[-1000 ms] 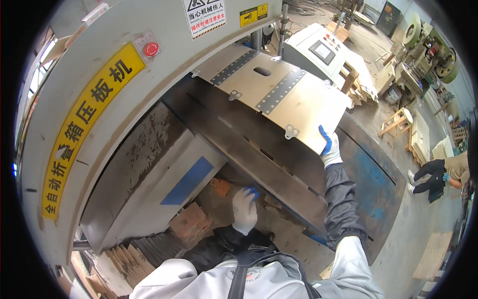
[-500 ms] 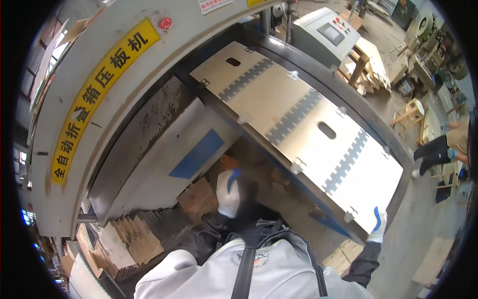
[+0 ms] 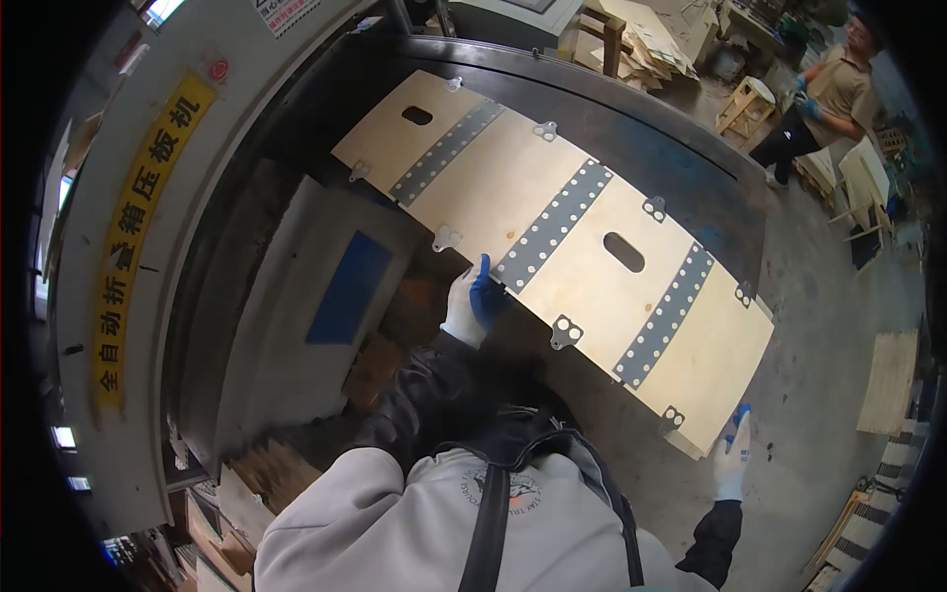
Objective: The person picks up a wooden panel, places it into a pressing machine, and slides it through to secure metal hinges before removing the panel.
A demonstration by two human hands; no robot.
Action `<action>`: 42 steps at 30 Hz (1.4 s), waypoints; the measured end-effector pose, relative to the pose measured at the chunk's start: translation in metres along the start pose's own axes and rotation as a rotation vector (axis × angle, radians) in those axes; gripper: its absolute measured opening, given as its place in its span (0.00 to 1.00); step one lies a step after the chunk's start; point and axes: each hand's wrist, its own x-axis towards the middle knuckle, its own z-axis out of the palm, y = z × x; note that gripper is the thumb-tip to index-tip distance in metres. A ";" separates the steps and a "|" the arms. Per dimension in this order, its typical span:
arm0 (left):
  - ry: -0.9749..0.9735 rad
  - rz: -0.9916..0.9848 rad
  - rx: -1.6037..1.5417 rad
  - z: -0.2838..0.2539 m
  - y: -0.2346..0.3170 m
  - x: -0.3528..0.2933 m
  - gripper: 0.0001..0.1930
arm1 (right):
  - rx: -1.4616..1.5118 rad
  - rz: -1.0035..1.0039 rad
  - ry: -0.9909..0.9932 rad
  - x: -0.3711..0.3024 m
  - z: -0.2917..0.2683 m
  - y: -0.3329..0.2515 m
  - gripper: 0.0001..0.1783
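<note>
A long plywood panel (image 3: 592,237) made of several boards joined by perforated grey metal hinge strips lies across the view, with two slot holes and metal corner tabs. My left hand (image 3: 472,304), in a white and blue glove, grips its near edge about midway along. My right hand (image 3: 732,456), gloved the same, holds the panel's lower right corner. The panel's far left end sits over the dark bed (image 3: 651,128) of a large grey machine (image 3: 148,247).
The machine has a yellow label strip (image 3: 148,222), a red button (image 3: 218,70) and a blue-patched plate (image 3: 347,288). Wooden blocks (image 3: 375,365) lie below it. Another person (image 3: 834,94) crouches at top right among wooden stools (image 3: 745,104). Plywood pieces (image 3: 888,380) lie right.
The hinged panel has swung out of the machine and flattened toward me. My right hand dropped from the panel's upper edge to its lower right corner; my left hand rose onto its near edge.
</note>
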 end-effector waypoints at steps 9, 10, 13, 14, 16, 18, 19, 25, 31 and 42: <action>-0.054 0.272 0.214 0.033 0.063 0.004 0.13 | -0.379 -0.521 0.389 0.037 -0.037 -0.081 0.22; -0.172 0.233 0.147 0.048 0.062 0.004 0.13 | -0.325 -0.531 0.418 0.014 -0.043 -0.085 0.20; -0.238 0.107 0.147 0.095 0.080 -0.041 0.19 | -0.081 -0.486 0.587 -0.077 -0.037 -0.100 0.19; -0.323 0.134 0.200 0.095 0.078 -0.044 0.21 | 0.025 -0.469 0.665 -0.109 -0.022 -0.111 0.19; -0.496 0.339 0.534 0.101 0.068 -0.061 0.22 | -0.060 -0.331 0.754 -0.186 0.013 -0.117 0.19; -0.578 0.790 1.029 0.114 0.048 -0.080 0.20 | -0.120 -0.217 0.854 -0.264 0.038 -0.096 0.19; -0.705 1.039 1.191 0.136 0.030 -0.094 0.20 | -0.125 -0.081 0.870 -0.295 0.064 -0.090 0.18; -1.130 0.707 1.090 0.372 -0.139 -0.160 0.11 | 0.134 0.315 1.025 -0.386 0.175 -0.027 0.18; -1.197 0.529 1.472 0.564 -0.388 -0.100 0.27 | 0.605 0.531 1.053 -0.290 0.161 0.115 0.11; -1.506 0.760 1.923 0.430 -0.904 -0.089 0.22 | 0.281 1.203 0.824 -0.307 0.253 0.659 0.44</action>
